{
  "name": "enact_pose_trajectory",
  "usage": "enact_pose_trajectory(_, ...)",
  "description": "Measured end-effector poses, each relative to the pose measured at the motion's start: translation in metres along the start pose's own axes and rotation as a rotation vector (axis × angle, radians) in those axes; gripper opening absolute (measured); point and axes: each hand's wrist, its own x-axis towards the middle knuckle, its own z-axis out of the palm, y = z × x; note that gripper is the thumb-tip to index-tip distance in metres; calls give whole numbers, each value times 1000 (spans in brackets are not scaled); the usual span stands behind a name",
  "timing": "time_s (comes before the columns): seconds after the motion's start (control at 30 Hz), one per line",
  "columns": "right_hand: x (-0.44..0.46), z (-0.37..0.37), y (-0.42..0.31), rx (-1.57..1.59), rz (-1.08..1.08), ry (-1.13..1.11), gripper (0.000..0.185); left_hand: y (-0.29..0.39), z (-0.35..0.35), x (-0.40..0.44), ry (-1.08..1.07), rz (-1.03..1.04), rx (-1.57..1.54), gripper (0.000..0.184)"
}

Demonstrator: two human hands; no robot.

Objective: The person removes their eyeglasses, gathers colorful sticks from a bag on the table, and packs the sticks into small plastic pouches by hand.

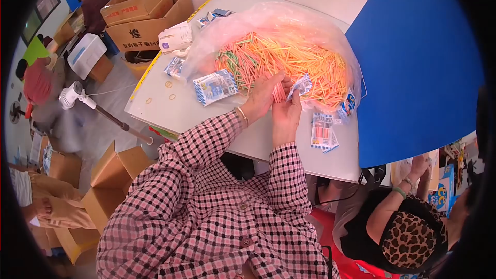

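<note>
My left hand (262, 96), with a bracelet at the wrist, is closed around a small bundle of pink sticks (278, 93). Close against it, my right hand (287, 117) pinches a small blue-and-white plastic packet (301, 85) and also touches the lower end of the sticks. Behind both hands, a large clear plastic bag (268, 15) lies open, heaped with orange, yellow, pink and green sticks (305, 64). Left of my hands is a bigger blue-and-white printed bag (216, 87). A packet with pink sticks inside (322, 130) lies at the right.
Rubber bands (168, 84) lie on the white table (155, 104). A tissue pack (175, 37) and several packets sit along its left side. A blue panel (413, 72) rises at the right. A co-worker in a leopard-print cap (411, 237) is at lower right; cardboard boxes (139, 36) stand left.
</note>
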Motion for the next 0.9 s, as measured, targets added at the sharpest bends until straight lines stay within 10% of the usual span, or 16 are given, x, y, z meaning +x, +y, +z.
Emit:
enact_pose_trajectory(0.43,7,-18,-4,95,-50,22,28,-7,16,6,-18,-49,38,24)
enact_pose_trajectory(0.53,9,-37,5,-451,-318,-183,30,-18,12,-3,18,39,251,17)
enact_pose_trajectory(0.67,10,-23,1,107,-6,-10,28,-19,4,-1,11,103,431,10)
enact_pose_trajectory(0.9,20,-20,-5,-5,-149,25,23,-9,-7,18,-22,55,294,8)
